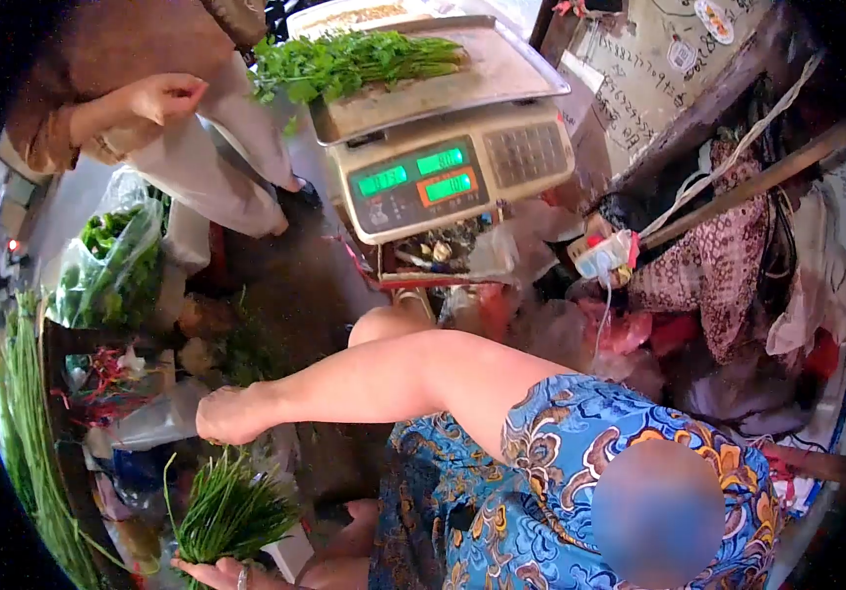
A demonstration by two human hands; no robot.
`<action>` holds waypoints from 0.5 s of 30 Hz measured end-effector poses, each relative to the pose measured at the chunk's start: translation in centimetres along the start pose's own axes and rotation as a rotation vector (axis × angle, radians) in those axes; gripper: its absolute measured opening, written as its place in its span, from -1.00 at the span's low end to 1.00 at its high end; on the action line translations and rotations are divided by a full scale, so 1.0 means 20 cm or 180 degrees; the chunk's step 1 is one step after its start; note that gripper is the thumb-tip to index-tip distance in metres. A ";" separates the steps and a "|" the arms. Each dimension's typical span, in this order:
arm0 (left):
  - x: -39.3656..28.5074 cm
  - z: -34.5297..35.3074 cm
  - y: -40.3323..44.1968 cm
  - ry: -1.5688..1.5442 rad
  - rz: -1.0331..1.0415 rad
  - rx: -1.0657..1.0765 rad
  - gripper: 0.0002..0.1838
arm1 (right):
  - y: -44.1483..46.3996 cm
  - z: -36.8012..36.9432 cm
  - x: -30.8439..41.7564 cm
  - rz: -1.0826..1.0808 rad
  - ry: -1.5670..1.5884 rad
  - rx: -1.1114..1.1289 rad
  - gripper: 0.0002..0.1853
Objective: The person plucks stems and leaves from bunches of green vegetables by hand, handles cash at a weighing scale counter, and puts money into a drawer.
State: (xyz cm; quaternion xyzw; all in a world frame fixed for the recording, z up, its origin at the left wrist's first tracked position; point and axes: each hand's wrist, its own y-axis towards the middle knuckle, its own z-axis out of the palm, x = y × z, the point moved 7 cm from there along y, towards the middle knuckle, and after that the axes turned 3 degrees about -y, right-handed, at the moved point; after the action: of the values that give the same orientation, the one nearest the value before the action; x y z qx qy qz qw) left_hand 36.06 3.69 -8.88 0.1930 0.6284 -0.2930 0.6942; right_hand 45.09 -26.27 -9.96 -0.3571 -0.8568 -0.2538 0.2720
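Note:
My left hand [221,572], at the bottom with a ring on one finger, holds a bunch of thin green chives [231,511]. Its stalks fan upward from the palm. My right arm reaches across to the left, and my right hand [231,415] is closed at the edge of a translucent plastic bag [157,418]. Its fingertips are mostly turned away. Beyond that hand lie red and coloured ties [113,383]. A digital scale [423,182] with lit green displays stands above my arm, and leafy green herbs [354,64] lie on its metal tray [492,74].
Another person in a brown top stands at the upper left, one hand [167,98] curled. A clear bag of greens [108,261] sits below them. Long green stalks [30,433] line the left edge. A wooden pole [757,182] and a power strip [605,258] are at the right.

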 end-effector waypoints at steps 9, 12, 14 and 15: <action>0.11 -0.10 0.16 -0.0170 0.0027 0.0086 -0.37 | -0.01 -0.02 0.02 -0.0082 -0.0300 -0.0173 -0.85; 0.10 -0.08 0.15 -0.0137 -0.0031 0.0241 -0.36 | 0.00 -0.03 0.02 -0.0083 -0.0498 -0.0081 -0.86; 0.10 -0.05 0.12 -0.0109 -0.0090 0.0389 -0.34 | -0.01 -0.05 0.03 -0.0051 -0.0501 0.0067 -0.85; 0.10 -0.04 0.11 -0.0097 -0.0117 0.0457 -0.33 | -0.01 -0.07 0.04 -0.0058 -0.0499 0.0067 -0.85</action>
State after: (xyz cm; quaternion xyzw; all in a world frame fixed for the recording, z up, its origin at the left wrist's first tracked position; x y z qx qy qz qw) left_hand 37.02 5.54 -11.14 0.2263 0.5985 -0.3529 0.6826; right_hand 44.76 -26.91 -8.49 -0.3652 -0.8813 -0.2184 0.2055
